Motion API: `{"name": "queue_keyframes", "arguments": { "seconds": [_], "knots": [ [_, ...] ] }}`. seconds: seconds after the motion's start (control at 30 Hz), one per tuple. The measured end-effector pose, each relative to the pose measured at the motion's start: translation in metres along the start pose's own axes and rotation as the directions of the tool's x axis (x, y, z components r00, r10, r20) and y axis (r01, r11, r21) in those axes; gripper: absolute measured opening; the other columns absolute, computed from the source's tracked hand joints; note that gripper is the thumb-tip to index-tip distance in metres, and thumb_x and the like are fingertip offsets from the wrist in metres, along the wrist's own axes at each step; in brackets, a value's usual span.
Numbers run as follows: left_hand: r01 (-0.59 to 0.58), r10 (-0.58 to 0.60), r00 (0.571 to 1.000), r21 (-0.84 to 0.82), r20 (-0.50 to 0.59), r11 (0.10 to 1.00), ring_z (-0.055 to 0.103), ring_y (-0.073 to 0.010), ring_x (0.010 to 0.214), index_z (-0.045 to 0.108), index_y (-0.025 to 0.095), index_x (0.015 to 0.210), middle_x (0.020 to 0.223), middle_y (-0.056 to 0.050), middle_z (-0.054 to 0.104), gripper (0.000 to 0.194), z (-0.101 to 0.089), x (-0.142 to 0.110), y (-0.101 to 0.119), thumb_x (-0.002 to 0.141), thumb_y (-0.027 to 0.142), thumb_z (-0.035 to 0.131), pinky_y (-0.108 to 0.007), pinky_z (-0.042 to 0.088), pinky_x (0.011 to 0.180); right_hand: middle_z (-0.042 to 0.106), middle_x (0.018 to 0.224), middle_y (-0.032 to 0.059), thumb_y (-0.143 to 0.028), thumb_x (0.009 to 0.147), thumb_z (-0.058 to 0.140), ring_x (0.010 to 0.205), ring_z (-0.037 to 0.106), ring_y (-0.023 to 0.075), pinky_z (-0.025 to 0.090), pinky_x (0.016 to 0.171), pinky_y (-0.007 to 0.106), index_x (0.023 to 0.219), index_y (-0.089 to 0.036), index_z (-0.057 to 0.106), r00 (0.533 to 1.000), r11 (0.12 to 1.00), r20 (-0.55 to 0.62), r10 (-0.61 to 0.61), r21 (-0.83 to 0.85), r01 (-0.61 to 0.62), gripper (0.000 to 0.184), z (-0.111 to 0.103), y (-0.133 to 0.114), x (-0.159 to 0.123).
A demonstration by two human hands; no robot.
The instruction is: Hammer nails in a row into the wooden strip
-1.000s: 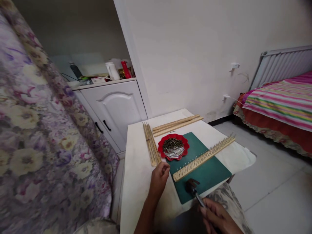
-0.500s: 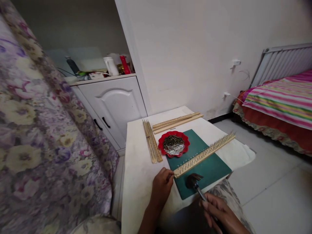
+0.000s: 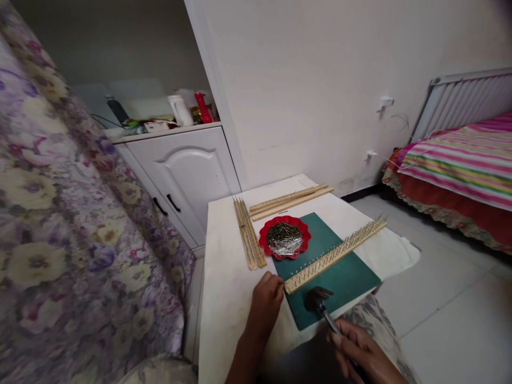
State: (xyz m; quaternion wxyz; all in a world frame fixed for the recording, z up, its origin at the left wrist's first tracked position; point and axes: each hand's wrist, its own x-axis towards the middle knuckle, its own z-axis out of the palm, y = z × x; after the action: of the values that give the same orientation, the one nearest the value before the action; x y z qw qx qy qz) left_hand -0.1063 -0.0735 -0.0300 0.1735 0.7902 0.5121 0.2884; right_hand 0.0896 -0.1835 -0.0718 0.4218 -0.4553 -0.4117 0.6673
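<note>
A claw hammer is gripped by the handle in my right hand, its head low over the front of the green mat. Across the mat slants a wooden strip with rows of nails standing up from it; its far end reaches past the mat. My left hand is closed in a pinch at the strip's near left end; whatever lies between the fingertips is too small to tell. Behind the strip, a red scalloped dish full of loose nails overlaps the mat's corner.
Nailed strips lie left of the dish, and more wooden strips lie at the back of the white-covered table. A floral curtain hangs left, beside a white cabinet. A bed stands at the right.
Both hands, the hammer and the nailed strip stay almost where they were. Only a slight shift of the view and of the left fingers shows.
</note>
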Motion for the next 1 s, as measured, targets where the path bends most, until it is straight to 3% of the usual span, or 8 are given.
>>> {"name": "queue_keyframes", "arguments": {
  "seconds": [0.53,0.7,1.0],
  "knots": [
    [-0.048,0.018,0.987,0.185,0.158,0.982,0.052,-0.0148,0.073,0.055,0.019,0.074,0.078,-0.004,0.053,0.017,-0.003,0.019,0.004,0.079,0.014,0.04,-0.024,0.037,0.066,0.049,0.041,-0.0084,-0.062,0.074,0.051,0.025,0.027,0.0022,0.013,0.029,0.017,0.071,-0.019,0.044,1.0,1.0,0.013,0.013,-0.022,-0.013,0.044,0.006,-0.008,-0.002],
    [-0.053,0.041,0.99,0.08,0.133,0.995,0.052,-0.0136,0.071,0.056,0.018,0.07,0.073,-0.002,0.053,0.015,-0.004,0.022,0.004,0.075,0.012,0.043,-0.022,0.036,0.063,0.047,0.041,-0.009,-0.062,0.074,0.051,0.025,0.027,0.0026,0.011,0.03,0.017,0.071,-0.02,0.044,1.0,1.0,0.017,0.015,-0.015,-0.015,0.043,0.006,-0.005,-0.001],
    [0.019,-0.018,1.0,-0.121,0.011,0.992,0.051,-0.0118,0.067,0.058,0.019,0.071,0.071,0.001,0.052,0.01,0.007,0.011,-0.003,0.076,0.02,0.05,-0.021,0.037,0.061,0.046,0.042,-0.0082,-0.064,0.072,0.051,0.028,0.025,0.0028,0.011,0.032,0.018,0.071,-0.019,0.045,1.0,0.999,0.024,0.005,-0.039,-0.004,0.045,0.008,-0.006,0.001]
  ]
}}
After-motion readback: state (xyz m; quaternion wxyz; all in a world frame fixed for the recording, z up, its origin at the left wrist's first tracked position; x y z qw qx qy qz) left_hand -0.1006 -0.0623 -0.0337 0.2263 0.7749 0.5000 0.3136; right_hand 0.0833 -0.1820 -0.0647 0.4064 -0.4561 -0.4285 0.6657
